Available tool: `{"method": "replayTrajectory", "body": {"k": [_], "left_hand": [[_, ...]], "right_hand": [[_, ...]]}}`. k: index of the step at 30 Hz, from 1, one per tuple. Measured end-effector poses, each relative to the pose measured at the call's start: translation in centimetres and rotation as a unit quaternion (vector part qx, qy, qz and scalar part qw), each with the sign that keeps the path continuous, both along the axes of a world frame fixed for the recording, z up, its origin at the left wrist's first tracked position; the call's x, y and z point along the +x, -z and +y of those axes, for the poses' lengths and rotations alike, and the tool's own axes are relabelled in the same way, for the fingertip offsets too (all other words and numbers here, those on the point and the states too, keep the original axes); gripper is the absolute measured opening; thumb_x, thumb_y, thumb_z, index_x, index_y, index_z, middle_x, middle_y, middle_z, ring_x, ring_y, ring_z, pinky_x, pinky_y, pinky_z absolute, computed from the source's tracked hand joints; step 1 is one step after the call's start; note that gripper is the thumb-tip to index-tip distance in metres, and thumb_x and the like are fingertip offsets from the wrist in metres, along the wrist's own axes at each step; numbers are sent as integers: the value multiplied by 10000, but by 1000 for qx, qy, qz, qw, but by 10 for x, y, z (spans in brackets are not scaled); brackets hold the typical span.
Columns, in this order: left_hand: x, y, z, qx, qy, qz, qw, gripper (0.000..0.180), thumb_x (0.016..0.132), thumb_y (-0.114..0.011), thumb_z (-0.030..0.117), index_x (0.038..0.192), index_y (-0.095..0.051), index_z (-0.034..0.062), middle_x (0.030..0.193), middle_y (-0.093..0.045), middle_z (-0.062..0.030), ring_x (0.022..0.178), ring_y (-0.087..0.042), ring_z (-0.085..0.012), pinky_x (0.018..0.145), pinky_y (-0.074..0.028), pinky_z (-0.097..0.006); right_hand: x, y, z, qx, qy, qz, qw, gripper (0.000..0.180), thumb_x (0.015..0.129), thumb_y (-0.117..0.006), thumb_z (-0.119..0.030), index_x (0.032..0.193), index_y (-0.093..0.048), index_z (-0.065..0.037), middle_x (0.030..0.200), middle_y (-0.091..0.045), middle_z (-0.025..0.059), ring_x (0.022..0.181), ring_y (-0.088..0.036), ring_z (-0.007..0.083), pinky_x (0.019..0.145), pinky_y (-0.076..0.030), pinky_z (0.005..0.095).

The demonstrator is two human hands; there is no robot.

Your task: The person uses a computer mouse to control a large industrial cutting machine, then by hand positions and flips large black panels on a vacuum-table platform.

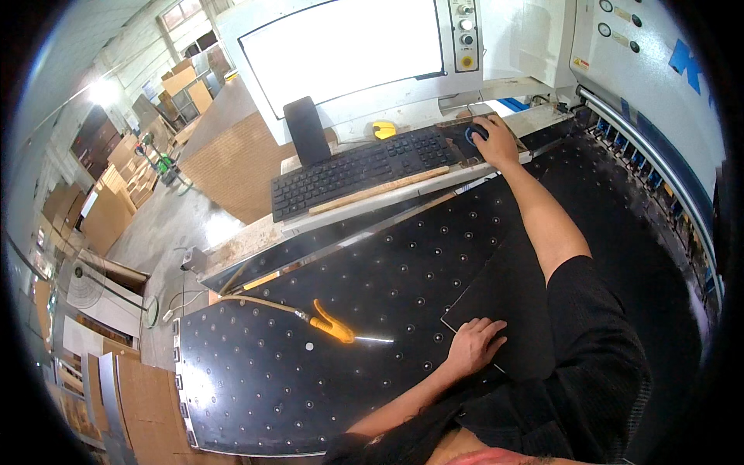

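My right hand (497, 144) reaches up to the computer mouse (478, 133), its fingers curved over it. This black mouse with a blue ring sits at the right end of a black keyboard (364, 169). My left hand (474, 349) lies on a dark flat panel (508, 298), close to its left corner, with the fingers stretched out and nothing held. Below that panel spreads a black table top (256, 372) dotted with small round studs. To the left of my left hand rests a yellow air blow gun (333, 324) with a thin metal nozzle.
A bright screen (341, 58) stands behind the keyboard, beside a column of knobs and buttons (466, 39). A wooden strip (380, 189) runs along the keyboard's front. The air hose (260, 300) trails left. A machine with a metal rail (659, 143) borders the right side.
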State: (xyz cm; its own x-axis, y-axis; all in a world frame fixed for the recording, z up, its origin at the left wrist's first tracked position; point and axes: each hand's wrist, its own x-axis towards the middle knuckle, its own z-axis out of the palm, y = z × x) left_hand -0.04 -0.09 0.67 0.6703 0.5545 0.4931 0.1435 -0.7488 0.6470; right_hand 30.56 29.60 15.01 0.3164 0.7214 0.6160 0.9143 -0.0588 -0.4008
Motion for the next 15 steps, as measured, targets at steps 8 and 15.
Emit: {"method": "replayTrajectory", "body": {"k": [8, 15], "left_hand": [[-1, -4, -1, -5, 0, 8, 1000, 349, 925, -790, 201, 1239, -707, 73, 1017, -686, -100, 933, -673, -312, 810, -536, -427], [-1, -3, -1, -5, -2, 10, 1000, 350, 917, -797, 195, 1232, -710, 70, 1013, -687, -101, 925, -672, -308, 804, -536, -422]], "right_hand": [[1, 3, 1, 28, -9, 18, 999, 397, 926, -760, -280, 1305, -738, -163, 1403, -626, 205, 1315, -592, 402, 1112, -493, 474], [6, 8, 6, 10, 14, -9, 1000, 412, 957, -759, -306, 1349, -720, -184, 1480, -592, 151, 1329, -608, 371, 1117, -503, 452]]}}
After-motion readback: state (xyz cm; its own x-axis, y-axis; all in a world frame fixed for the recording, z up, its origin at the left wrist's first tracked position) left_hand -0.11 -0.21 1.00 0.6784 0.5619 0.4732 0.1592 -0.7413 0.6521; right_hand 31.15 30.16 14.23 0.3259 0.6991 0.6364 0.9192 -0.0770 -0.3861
